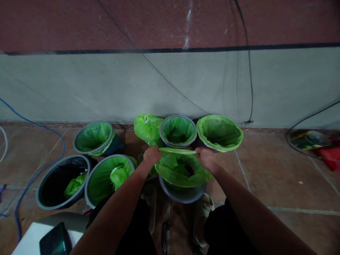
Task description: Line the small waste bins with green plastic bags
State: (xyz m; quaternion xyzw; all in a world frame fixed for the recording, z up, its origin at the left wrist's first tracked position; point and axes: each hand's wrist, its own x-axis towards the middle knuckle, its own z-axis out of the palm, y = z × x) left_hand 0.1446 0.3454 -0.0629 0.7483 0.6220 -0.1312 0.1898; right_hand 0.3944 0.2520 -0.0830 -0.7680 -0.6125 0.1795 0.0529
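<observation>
My left hand (152,155) and my right hand (208,159) each grip one side of a green plastic bag (178,170), pulling its far edge taut between them. The bag hangs over a grey-rimmed bin (182,195) standing between my knees. Both hands are closed on the bag's rim. Right behind the bag sits another bin lined in green (178,131).
Several more bins stand on the tiled floor: a green-lined one (219,132) at right, a lined one (93,137) at back left, a lined one (109,176) beside my left arm, a dark one (62,180) with a crumpled bag. A tied green bag (147,126), a blue cable (39,166), a grey wall.
</observation>
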